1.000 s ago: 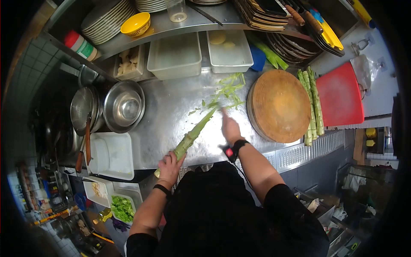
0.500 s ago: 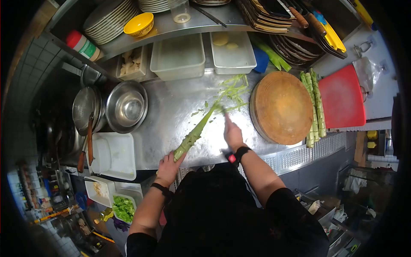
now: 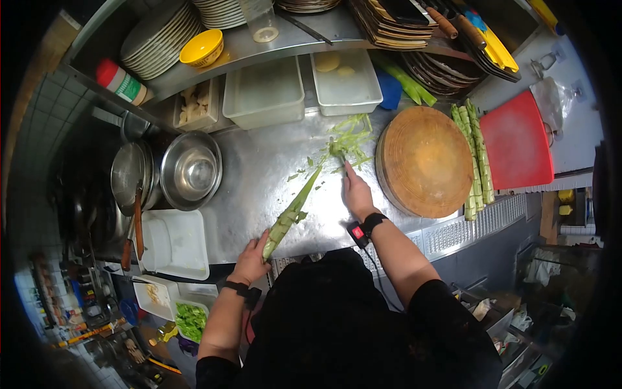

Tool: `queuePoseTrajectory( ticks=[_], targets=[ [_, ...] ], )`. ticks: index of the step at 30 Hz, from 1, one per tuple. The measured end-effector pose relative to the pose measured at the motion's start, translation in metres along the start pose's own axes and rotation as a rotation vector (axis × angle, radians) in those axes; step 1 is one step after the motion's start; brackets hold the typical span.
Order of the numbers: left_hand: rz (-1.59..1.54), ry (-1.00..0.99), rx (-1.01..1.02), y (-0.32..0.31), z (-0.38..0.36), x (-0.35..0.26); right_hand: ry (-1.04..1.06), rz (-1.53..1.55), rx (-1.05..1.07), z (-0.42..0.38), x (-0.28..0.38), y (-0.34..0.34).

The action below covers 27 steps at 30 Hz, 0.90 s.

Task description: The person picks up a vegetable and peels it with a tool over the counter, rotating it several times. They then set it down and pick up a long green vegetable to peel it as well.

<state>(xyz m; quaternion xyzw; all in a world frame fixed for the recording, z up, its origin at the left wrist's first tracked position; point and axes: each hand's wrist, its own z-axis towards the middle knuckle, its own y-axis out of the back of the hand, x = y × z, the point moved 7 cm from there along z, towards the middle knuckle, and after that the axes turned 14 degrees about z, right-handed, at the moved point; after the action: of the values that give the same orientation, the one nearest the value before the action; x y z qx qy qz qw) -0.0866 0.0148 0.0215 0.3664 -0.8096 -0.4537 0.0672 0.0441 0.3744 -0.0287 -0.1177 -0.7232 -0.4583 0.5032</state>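
My left hand (image 3: 250, 262) is closed around the thick end of a green celtuce stem (image 3: 285, 223), close to the counter's front edge. The stem slants away from me, its pale tapered tip pointing at a heap of green peelings (image 3: 350, 139). A loose flap of skin sticks out from its side. My right hand (image 3: 358, 194) is closed on a small dark-handled peeler (image 3: 344, 158), whose head is over the near side of the peelings and hard to make out. The peeler is apart from the stem, to its right.
A round wooden chopping block (image 3: 426, 162) stands at the right, with several celtuce stems (image 3: 478, 159) beside it and a red board (image 3: 518, 144) beyond. Metal bowls (image 3: 191, 170) and a white tub (image 3: 175, 243) are at the left. Plastic containers (image 3: 264, 97) line the back under a shelf.
The celtuce stem has shifted slightly toward me, its tip drawing back from the peelings. My right hand has moved a little away from me, and the peeler is now farther from the stem.
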Motion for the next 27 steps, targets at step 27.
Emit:
queuePoseTrajectory(
  ticks=[27],
  targets=[
    [-0.758, 0.037, 0.098, -0.03, 0.013, 0.042, -0.1, 0.279, 0.183, 0.012, 0.007, 0.019]
  ],
)
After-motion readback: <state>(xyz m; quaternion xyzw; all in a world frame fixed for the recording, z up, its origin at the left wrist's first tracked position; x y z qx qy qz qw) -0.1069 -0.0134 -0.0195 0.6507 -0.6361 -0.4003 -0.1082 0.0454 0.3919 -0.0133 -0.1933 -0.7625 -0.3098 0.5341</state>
